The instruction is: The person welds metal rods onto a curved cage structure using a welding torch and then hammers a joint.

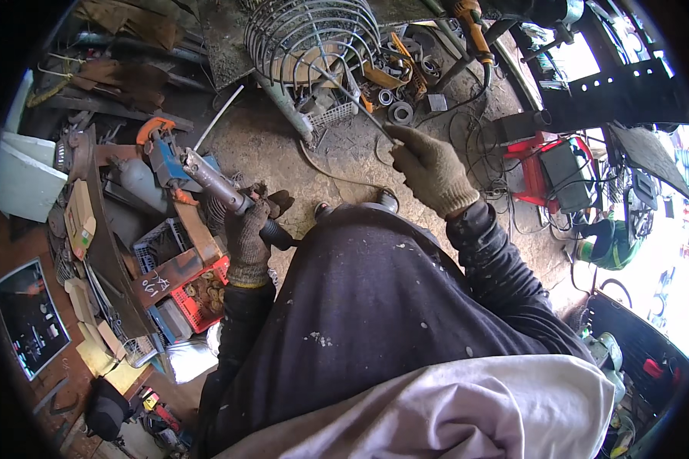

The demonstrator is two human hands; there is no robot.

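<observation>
While the left hand [246,246], in a knitted glove, was wrapped around the lower end of a grey metal cylinder [216,182], the right hand [438,172], gloved likewise, pinched a thin rod [369,116] at its near end. The hands were well apart, in front of the person's dark garment [360,283], the left one lower. The cylinder slanted up and leftward, its ragged tip near a blue and orange clamp [163,158] at the left edge of the concrete floor [264,145]. The rod ran up and leftward to a round wire cage [314,42] over the floor's far edge; whether it touched the wires could not be told. Below the cage stood a metal leg [287,111], just beside a white basket [335,115], with a dark metal ring [400,113] to the right. A red stool [522,164] carried a grey-green box [566,174] at the floor's right edge, near tangled cables [491,172]. At the left edge, a red crate [185,312] held round, brownish pieces.
</observation>
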